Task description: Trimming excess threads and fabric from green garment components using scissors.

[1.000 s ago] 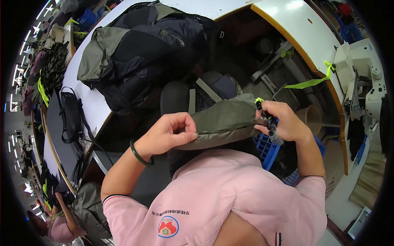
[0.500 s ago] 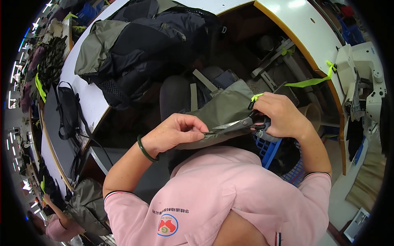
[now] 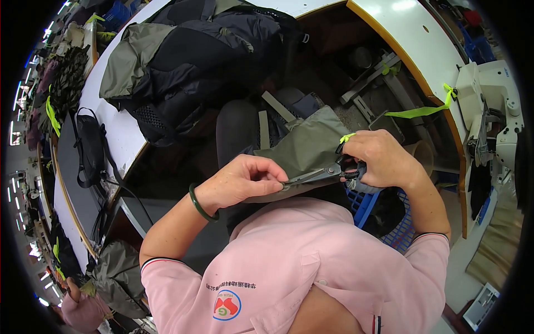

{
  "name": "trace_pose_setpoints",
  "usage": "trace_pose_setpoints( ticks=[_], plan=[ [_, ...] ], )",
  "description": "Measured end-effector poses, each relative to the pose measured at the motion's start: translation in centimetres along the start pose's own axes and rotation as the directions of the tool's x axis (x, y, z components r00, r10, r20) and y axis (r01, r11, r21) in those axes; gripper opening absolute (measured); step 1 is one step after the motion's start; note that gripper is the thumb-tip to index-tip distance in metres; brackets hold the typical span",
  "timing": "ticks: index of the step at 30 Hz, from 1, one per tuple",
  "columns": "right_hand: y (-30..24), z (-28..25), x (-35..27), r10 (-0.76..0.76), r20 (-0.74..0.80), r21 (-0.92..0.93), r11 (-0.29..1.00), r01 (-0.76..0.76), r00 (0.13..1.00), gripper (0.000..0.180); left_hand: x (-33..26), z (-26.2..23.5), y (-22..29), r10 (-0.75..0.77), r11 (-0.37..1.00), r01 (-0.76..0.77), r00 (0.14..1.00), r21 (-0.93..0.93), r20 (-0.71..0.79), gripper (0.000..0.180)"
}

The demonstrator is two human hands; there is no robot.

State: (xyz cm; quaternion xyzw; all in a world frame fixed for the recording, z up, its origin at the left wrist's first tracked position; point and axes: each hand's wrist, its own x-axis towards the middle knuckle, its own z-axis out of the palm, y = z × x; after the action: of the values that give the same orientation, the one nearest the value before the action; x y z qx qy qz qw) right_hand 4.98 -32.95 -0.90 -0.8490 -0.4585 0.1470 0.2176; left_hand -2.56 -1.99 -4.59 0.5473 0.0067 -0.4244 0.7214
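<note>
Cannot see the olive cloth (image 3: pixel 308 145) where pinched under the left hand (image 3: pixel 242 181), nor the full handles of the scissors (image 3: pixel 332 169) behind the right hand (image 3: pixel 384 158); cannot follow the dark bundle (image 3: pixel 206 67) past the upper edge or identify the tiny clutter (image 3: pixel 69 83) at far left.

White worktable (image 3: pixel 431 53), yellow-brown edging, bowed by the fisheye around a dark opening; light glare on its top. Grey metal frame (image 3: pixel 401 97) under the table, dark grey bench top (image 3: pixel 68 161) just left of it. Bright strip lights (image 3: pixel 21 93) well left of the table, several rows.
</note>
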Motion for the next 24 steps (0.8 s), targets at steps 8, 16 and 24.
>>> trace_pose_setpoints(
  ticks=[8,16,24],
  plan=[
    [0.24,0.34,-0.22,0.024,0.054,0.064,0.998,-0.028,0.998,0.015,0.23,0.08,-0.22,0.037,0.999,-0.038,0.999,0.023,0.022,0.013],
    [0.5,0.72,-0.56,0.034,0.052,0.041,0.999,-0.036,0.998,0.015,0.5,0.12,-0.64,0.071,0.996,-0.072,0.997,0.05,0.021,0.012],
    [0.4,0.72,-0.73,0.022,-0.03,0.051,0.998,-0.021,0.999,0.018,0.34,0.54,0.25,0.086,0.996,-0.085,0.996,0.028,-0.018,0.013]
  ],
)
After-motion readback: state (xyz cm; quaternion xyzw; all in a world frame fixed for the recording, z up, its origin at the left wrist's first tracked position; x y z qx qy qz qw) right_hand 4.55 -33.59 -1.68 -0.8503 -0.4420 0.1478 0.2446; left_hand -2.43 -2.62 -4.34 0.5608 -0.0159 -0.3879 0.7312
